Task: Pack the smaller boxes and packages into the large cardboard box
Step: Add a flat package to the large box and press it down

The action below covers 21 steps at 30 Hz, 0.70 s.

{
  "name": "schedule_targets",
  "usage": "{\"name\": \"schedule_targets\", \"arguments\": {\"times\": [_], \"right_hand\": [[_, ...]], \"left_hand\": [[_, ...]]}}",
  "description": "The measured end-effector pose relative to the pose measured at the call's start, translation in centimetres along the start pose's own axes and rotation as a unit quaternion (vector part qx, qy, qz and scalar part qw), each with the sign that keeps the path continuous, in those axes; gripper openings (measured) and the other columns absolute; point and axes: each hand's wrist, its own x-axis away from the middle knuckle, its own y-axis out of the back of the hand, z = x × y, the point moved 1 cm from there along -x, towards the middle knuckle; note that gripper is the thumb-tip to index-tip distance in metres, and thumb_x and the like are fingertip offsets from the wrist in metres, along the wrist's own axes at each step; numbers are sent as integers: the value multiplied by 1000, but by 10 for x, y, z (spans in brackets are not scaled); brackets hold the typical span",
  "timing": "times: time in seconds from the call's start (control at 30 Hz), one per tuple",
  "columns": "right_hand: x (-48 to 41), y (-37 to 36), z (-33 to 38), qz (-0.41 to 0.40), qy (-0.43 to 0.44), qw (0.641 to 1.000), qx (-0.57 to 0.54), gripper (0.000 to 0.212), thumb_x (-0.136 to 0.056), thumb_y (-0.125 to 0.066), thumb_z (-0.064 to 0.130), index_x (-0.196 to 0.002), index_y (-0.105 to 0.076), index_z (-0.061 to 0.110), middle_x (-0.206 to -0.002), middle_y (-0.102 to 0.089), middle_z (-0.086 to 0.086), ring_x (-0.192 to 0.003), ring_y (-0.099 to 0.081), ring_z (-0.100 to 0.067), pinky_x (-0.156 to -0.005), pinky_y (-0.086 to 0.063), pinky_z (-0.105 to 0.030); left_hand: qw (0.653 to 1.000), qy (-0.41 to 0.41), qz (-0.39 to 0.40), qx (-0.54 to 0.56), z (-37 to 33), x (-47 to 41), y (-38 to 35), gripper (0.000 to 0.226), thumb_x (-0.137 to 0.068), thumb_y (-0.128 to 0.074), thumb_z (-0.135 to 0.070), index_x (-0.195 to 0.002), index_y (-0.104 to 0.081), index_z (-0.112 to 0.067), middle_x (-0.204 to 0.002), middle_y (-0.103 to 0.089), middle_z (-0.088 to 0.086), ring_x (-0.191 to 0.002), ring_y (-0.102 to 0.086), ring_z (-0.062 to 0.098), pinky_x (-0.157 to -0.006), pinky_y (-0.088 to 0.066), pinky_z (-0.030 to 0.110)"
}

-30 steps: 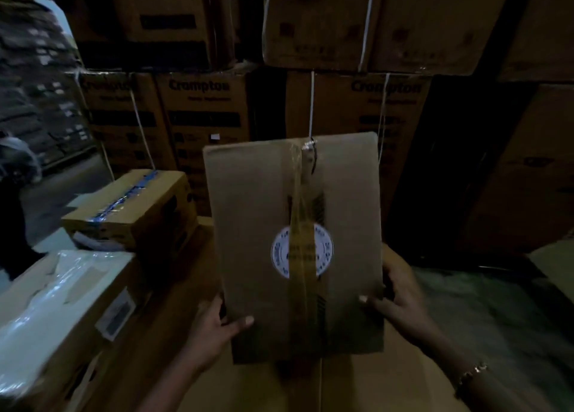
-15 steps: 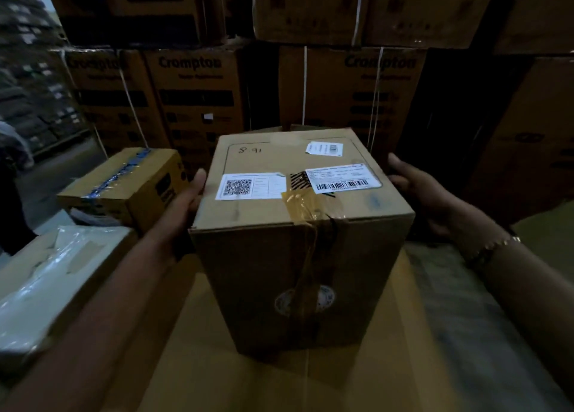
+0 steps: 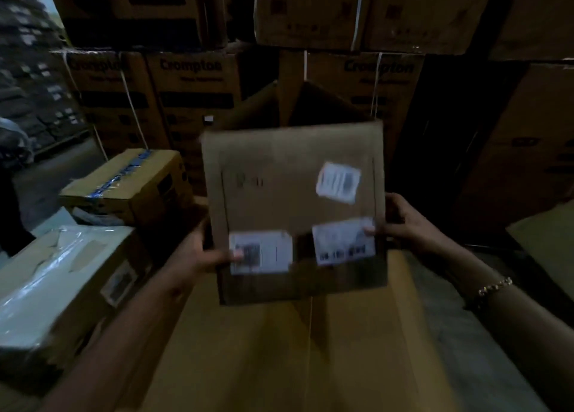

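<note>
The person holds a brown cardboard box with three white paper labels (image 3: 289, 200) in front of the body, tipped so that its labelled face looks at the camera. I think it is held so to find the side that fits before it goes in. Just behind it stands a large open cardboard box with raised flaps (image 3: 257, 107), probably the target, so the labelled box is near the opening but not yet inside. Its lower edge hangs over a flat brown cardboard surface with a seam in the middle (image 3: 310, 359); whether it touches there I cannot tell, because the picture is blurred.

At the left lie a yellowish carton with blue tape on top (image 3: 124, 188) and, nearer, a carton wrapped in clear shiny plastic (image 3: 62, 275), seemingly kept within reach for packing.

The left grip (image 3: 202, 256) is grasping the left side of the labelled box low down, the thumb laid on the front over one label. The right grip (image 3: 407, 228) is grasping the right side somewhat higher, its thumb also on the front. Both forearms reach forward and inward; the right wrist wears a gold chain bracelet (image 3: 494, 287). Such a two-sided hold suits a box too wide for one hand.
</note>
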Motion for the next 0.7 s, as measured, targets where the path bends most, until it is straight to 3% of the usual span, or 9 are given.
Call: {"name": "schedule_targets", "arguments": {"times": [0.1,0.17,0.27,0.33,0.4,0.47,0.53,0.63,0.7], "right_hand": [[20,-5,-53,25,-51,998,-40,60,-72,-78,17,-125,-53,27,-124,-65,-2,-103,-69,-20,-83,-59,-48],[33,-9,-85,18,-95,994,-51,38,-89,-60,5,-125,-57,16,-117,-69,-5,-96,-70,-22,-84,-59,-52],[52,-14,-114,-8,-170,983,-74,23,-101,-49,22,-114,-68,26,-105,-75,-2,-93,-73,-19,-80,-60,-50],[56,-17,-114,-21,-194,978,-70,28,-101,-46,39,-97,-74,37,-101,-76,2,-90,-73,-16,-76,-62,-46],[50,-20,-102,-35,-194,978,-62,32,-100,-44,46,-92,-75,41,-101,-75,7,-87,-73,-13,-66,-61,-37],[39,-22,-89,-47,-195,978,-65,31,-97,-46,54,-100,-72,37,-101,-75,10,-89,-72,-16,-61,-57,-32],[27,-23,-80,-49,-206,975,-73,41,-94,-47,60,-106,-71,29,-100,-76,5,-92,-70,-22,-64,-55,-35],[15,-24,-69,-18,-224,970,-89,65,-77,-59,74,-118,-65,23,-112,-70,-9,-102,-67,-35,-76,-57,-46],[9,-28,-63,8,-242,966,-88,75,-65,-71,74,-118,-64,21,-113,-70,-12,-100,-69,-38,-81,-59,-49]], "left_hand": [[997,27,52,-53,57,18,-2,93,-69,-88,-17,-144,-36,-33,-132,-51,-19,-116,-51,-1,-84,-45,19],[992,82,81,-51,92,28,-2,81,-75,-79,-7,-144,-40,-25,-137,-53,-10,-117,-52,5,-83,-49,21],[985,175,11,-5,124,34,0,42,-94,-51,8,-132,-57,-10,-127,-65,11,-103,-63,18,-81,-52,35],[972,222,-60,43,122,36,-2,30,-104,-40,-10,-124,-63,-10,-112,-69,14,-97,-65,27,-75,-54,39],[963,222,-114,102,106,33,-3,35,-106,-37,-31,-111,-70,-18,-105,-71,13,-93,-66,30,-68,-53,40],[971,184,-81,131,86,27,-6,46,-99,-42,-51,-98,-78,-22,-104,-75,12,-93,-70,34,-69,-55,40],[975,166,-7,149,67,20,-11,49,-91,-48,-61,-99,-79,-24,-105,-76,13,-95,-73,32,-67,-59,38],[963,195,52,179,51,7,-15,46,-81,-63,-57,-99,-79,-17,-107,-74,19,-88,-74,33,-61,-60,35],[954,220,63,193,47,2,-22,48,-79,-71,-50,-103,-78,-9,-110,-72,22,-89,-73,35,-65,-62,38]]}}
